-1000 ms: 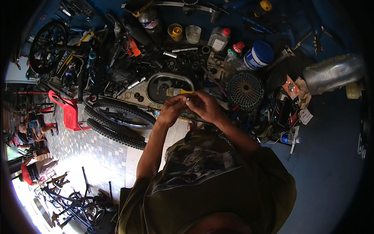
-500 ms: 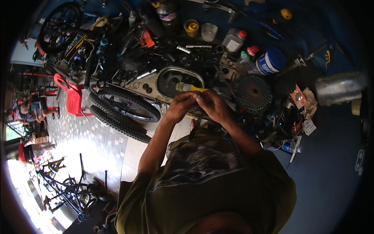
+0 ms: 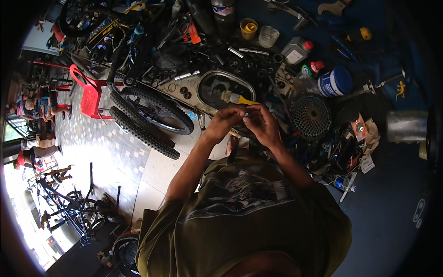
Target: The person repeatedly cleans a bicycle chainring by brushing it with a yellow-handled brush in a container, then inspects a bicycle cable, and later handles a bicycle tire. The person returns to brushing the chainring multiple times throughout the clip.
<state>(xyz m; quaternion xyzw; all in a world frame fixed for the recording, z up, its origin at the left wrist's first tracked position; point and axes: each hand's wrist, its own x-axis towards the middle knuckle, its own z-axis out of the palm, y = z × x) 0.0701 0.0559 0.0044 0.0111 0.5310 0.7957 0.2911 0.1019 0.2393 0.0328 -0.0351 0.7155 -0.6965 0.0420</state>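
My left hand (image 3: 224, 123) and my right hand (image 3: 263, 125) meet in front of my chest. Both are closed, their fingertips pinched together around a tiny greyish piece (image 3: 246, 113), too small to name. Just beyond them a paintbrush (image 3: 241, 99) with a yellow handle leans in an oval metal pan (image 3: 251, 84) that holds dark liquid and a part. A large bicycle cassette (image 3: 312, 115) sits to the right of my right hand.
Sockets (image 3: 187, 75), loose parts, a grey bottle (image 3: 296, 51) and a blue-lidded tub (image 3: 335, 81) crowd the bench. Bicycle tyres (image 3: 147, 134) and a red chair (image 3: 92, 97) stand left. Bike frames and people are farther left.
The view has shifted, so the bench things appear farther right. My hands stay pinched together, with the fingers slightly rearranged around the tiny piece.
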